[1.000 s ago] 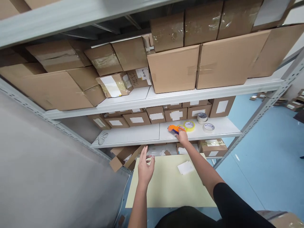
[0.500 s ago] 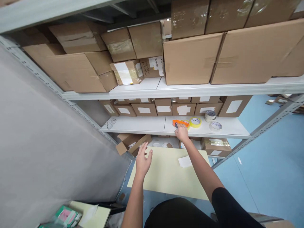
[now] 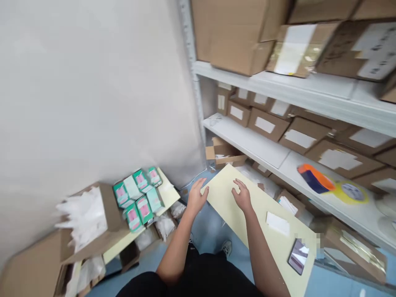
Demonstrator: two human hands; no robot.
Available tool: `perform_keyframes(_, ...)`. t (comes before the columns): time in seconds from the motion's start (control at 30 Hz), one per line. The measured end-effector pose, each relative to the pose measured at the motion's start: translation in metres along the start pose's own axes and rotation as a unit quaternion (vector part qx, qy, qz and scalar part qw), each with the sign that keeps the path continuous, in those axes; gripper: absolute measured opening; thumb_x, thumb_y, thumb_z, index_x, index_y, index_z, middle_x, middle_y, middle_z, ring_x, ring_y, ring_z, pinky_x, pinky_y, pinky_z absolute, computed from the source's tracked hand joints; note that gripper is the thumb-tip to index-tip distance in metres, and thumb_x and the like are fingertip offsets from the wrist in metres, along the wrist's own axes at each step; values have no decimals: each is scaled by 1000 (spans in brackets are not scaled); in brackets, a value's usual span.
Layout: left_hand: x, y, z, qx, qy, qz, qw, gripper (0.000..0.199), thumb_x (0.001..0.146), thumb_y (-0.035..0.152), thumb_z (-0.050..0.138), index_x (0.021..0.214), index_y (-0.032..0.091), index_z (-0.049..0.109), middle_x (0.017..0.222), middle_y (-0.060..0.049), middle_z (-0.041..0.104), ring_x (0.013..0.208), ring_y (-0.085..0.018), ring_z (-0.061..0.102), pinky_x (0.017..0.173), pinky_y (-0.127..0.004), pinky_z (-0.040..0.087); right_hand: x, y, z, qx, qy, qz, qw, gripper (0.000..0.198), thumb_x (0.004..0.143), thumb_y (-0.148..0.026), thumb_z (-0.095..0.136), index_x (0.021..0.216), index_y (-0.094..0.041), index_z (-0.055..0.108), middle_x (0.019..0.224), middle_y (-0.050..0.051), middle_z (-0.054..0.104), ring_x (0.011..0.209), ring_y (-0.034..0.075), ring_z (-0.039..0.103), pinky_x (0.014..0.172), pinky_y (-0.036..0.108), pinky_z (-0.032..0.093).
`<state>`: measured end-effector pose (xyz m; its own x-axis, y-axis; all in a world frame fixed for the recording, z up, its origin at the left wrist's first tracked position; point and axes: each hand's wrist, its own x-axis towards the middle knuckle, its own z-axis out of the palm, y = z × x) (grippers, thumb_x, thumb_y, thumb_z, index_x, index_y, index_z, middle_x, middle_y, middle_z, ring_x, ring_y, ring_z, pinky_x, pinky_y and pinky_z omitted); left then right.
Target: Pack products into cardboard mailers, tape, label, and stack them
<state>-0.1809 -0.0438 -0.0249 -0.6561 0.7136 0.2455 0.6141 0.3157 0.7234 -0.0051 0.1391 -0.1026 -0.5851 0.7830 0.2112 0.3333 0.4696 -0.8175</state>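
Observation:
My left hand point(image 3: 195, 197) hovers by the left edge of the pale yellow tabletop point(image 3: 225, 198), fingers apart and holding nothing. Over the board itself is my right hand point(image 3: 243, 196), also open with its fingers bent a little and nothing in them. A folded white paper point(image 3: 277, 223) and a phone point(image 3: 298, 255) lie on the board to the right. On the middle shelf rests an orange and dark blue tape dispenser point(image 3: 315, 178), slightly blurred, beside a yellow tape roll point(image 3: 351, 192); neither hand touches them.
Left, several green and pink boxes point(image 3: 144, 209) stand on another pale board point(image 3: 167, 192). Beside them is an open carton point(image 3: 114, 210) full of white paper point(image 3: 83, 218). Labelled cartons point(image 3: 264, 123) line the shelf point(image 3: 253, 142). An open carton point(image 3: 229, 159) sits low at the corner.
My right hand has let go of the tape dispenser, left on the shelf, and drawn back over the board. The view has swung left and down, bringing the green boxes and phone into sight.

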Motion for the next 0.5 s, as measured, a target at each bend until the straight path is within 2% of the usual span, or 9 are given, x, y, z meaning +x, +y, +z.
perform_keyframes(0.1, -15, -35, -34, 5, 25, -37, 999, 43, 97, 33, 54, 138, 22, 63, 144, -10, 63, 138, -26, 55, 117, -48, 45, -15, -33, 61, 30, -75, -19, 997, 39, 87, -26, 55, 122, -24, 71, 141, 12, 65, 134, 29, 58, 105, 51, 53)
perform_keyframes(0.2, -30, -74, -74, 7, 50, -69, 996, 44, 98, 34, 54, 140, 21, 62, 147, -11, 61, 141, -26, 53, 120, -47, 41, -24, -69, 120, 27, -137, -43, 989, 36, 86, -24, 55, 117, -23, 74, 139, 12, 67, 131, 29, 59, 107, 51, 52)
perform_keyframes(0.37, -61, -149, -155, -6, 104, -141, 985, 48, 97, 34, 54, 144, 21, 57, 152, -12, 56, 144, -27, 49, 118, -49, 43, -30, -134, 214, 30, -192, -87, 977, 41, 85, -24, 57, 124, -23, 72, 138, 12, 67, 131, 29, 60, 111, 51, 50)
perform_keyframes(0.5, -89, -206, -220, -5, 158, -192, 969, 49, 97, 37, 54, 143, 21, 58, 151, -13, 57, 143, -28, 50, 117, -51, 44, -33, -186, 282, 49, -229, -116, 965, 47, 87, -28, 58, 133, -24, 66, 140, 11, 66, 132, 29, 59, 108, 50, 53)
